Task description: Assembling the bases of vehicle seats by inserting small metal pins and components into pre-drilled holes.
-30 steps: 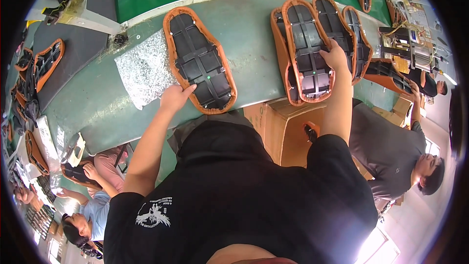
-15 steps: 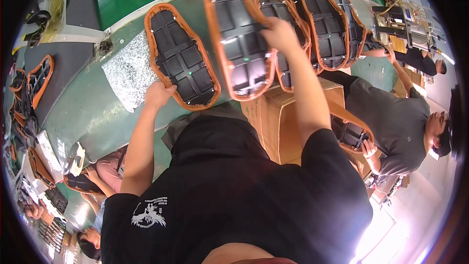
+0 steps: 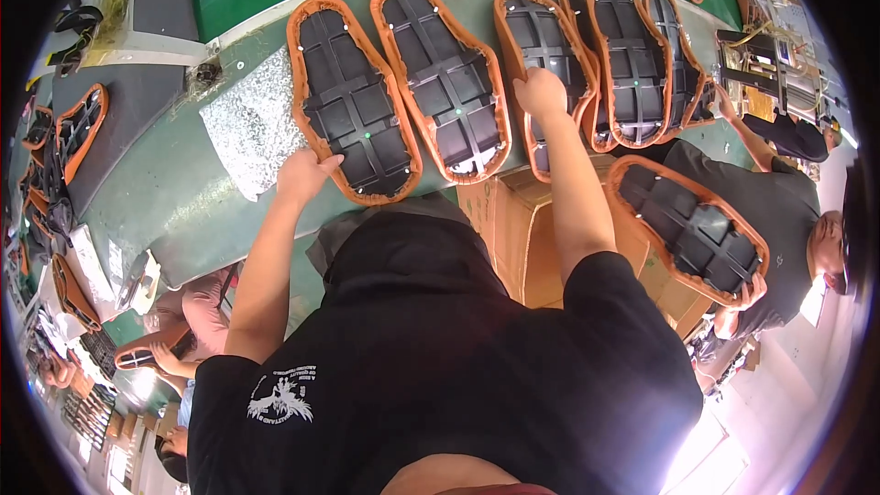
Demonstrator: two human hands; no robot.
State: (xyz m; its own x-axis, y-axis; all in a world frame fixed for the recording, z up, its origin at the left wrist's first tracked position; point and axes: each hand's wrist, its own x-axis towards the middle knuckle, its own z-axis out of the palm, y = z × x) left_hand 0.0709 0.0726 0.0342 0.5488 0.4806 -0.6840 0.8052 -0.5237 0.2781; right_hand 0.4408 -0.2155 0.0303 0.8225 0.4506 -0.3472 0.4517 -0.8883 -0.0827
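White lettering [image 3: 295, 374] (small), plus 1 winged emblem [image 3: 280, 406], on the black shirt [image 3: 431, 339].

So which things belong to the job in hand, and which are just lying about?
In the job, by the look of it:
left panel, its edge in the left hand
middle panel, beside it
right panel, at the right hand

Apparently just lying about:
crinkled clear sheet, left of those panels
cardboard box, by the bench edge
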